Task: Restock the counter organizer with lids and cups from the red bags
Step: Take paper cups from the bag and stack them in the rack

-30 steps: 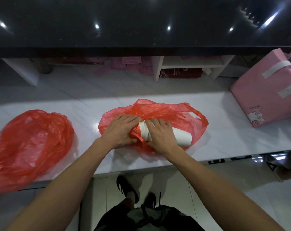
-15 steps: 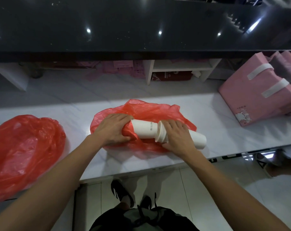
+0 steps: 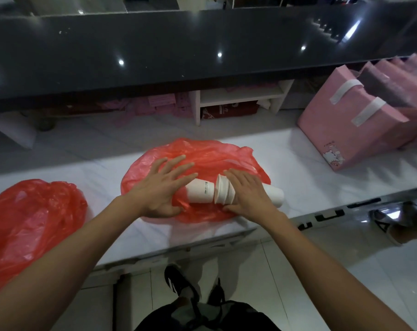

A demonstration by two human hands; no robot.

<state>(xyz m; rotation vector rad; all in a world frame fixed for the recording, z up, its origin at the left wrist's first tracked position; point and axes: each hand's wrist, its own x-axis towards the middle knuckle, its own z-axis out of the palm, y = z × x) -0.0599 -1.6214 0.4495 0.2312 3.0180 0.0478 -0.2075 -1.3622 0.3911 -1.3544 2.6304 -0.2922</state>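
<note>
While both hands [image 3: 163, 187] flank the cups [image 3: 217, 193], counter edge [image 3: 202, 240] sits near.

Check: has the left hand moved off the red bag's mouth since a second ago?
Yes. The left hand has opened, fingers now spread flat on the red bag beside the white cups, no longer gripping the bunched plastic.

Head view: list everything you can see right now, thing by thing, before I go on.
red bag: one, red, mid-counter, under both hands
second red bag: one, red, counter's left end
paper cups: nested stack, white, lying sideways on the middle bag
pink paper bags: several, pink with white handles, right
counter: one, white marble
upper ledge: one, glossy black
left hand: fingers spread on bag and cups
right hand: laid over the cups
</note>
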